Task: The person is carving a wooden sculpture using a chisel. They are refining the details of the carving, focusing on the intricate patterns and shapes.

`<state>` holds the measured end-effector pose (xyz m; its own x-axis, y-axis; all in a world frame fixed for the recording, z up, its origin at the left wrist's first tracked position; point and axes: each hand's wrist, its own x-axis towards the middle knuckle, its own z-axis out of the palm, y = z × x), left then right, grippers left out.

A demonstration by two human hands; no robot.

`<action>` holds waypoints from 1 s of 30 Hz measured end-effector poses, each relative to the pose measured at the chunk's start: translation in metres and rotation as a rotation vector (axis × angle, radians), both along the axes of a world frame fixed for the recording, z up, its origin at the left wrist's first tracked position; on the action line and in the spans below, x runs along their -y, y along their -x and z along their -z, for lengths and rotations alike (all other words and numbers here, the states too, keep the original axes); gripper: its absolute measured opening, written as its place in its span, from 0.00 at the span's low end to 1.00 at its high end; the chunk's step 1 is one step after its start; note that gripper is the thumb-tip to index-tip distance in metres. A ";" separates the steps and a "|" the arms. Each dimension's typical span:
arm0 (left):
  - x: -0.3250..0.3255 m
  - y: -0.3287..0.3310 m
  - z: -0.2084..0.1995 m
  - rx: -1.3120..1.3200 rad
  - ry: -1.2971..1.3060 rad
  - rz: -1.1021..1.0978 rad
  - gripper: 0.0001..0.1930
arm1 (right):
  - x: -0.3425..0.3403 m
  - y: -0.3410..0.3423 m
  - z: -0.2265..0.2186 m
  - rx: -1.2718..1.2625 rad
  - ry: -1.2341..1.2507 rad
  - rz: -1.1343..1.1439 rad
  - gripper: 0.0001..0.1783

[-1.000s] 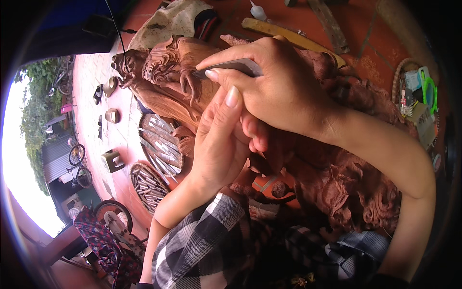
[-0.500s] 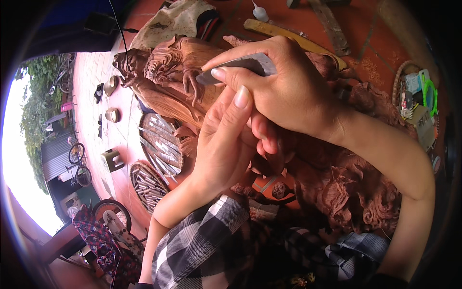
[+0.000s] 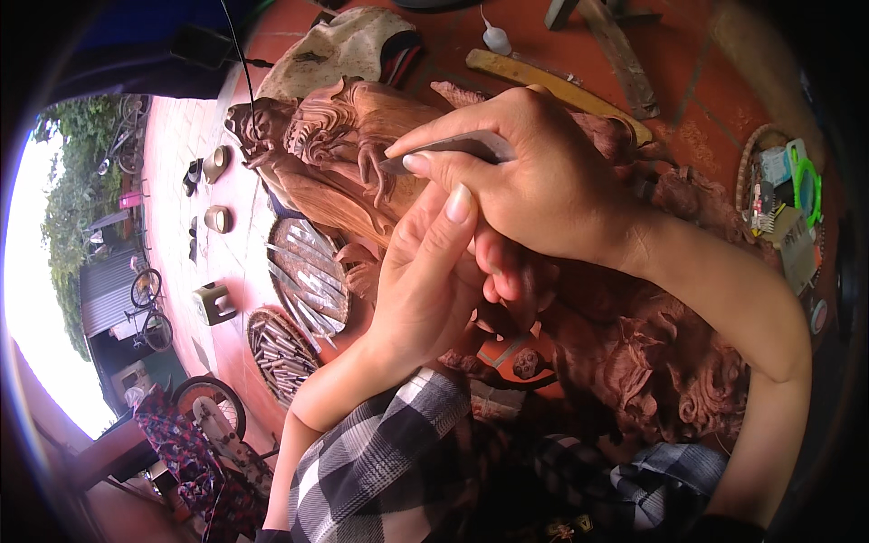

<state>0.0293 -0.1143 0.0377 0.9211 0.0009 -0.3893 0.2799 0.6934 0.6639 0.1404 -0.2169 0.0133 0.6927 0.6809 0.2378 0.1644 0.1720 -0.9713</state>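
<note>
In my right hand [image 3: 543, 181] a flat grey metal blade [image 3: 466, 145] is pinched between thumb and fingers, its pointed end toward the left. The blade's tip is by a carved reddish-brown wooden figure [image 3: 339, 195], at its draped robe; whether it touches the wood I cannot tell. My left hand [image 3: 425, 271] is pressed up against the underside of my right, thumb raised along it and fingers closed. What the left fingers grip, if anything, is hidden behind the hands. More of the carving, with deep curling relief [image 3: 625, 362], lies beneath my right forearm.
At left, a round tray [image 3: 308, 271] bears long metal blades beside a basket [image 3: 281, 357] of short cylindrical tools. A yellow wooden bar [image 3: 557, 90] and a small white bottle [image 3: 496, 38] lie beyond the carving. Another basket [image 3: 747, 172] with a green-rimmed item stands at right.
The blade has turned in my right hand and shows a narrower face. Both hands remain together, the right slightly lower in view. The surroundings have shifted a little right and down.
</note>
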 end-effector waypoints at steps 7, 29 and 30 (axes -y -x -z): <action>0.005 -0.001 -0.008 -0.035 -0.134 0.042 0.12 | 0.004 0.003 -0.006 -0.049 0.069 -0.022 0.12; -0.046 0.029 -0.012 -0.040 -0.462 0.878 0.22 | 0.037 -0.019 -0.013 -0.132 0.107 0.076 0.07; -0.043 0.030 -0.014 -0.092 -0.444 0.830 0.22 | 0.033 -0.017 -0.011 -0.135 0.063 0.099 0.07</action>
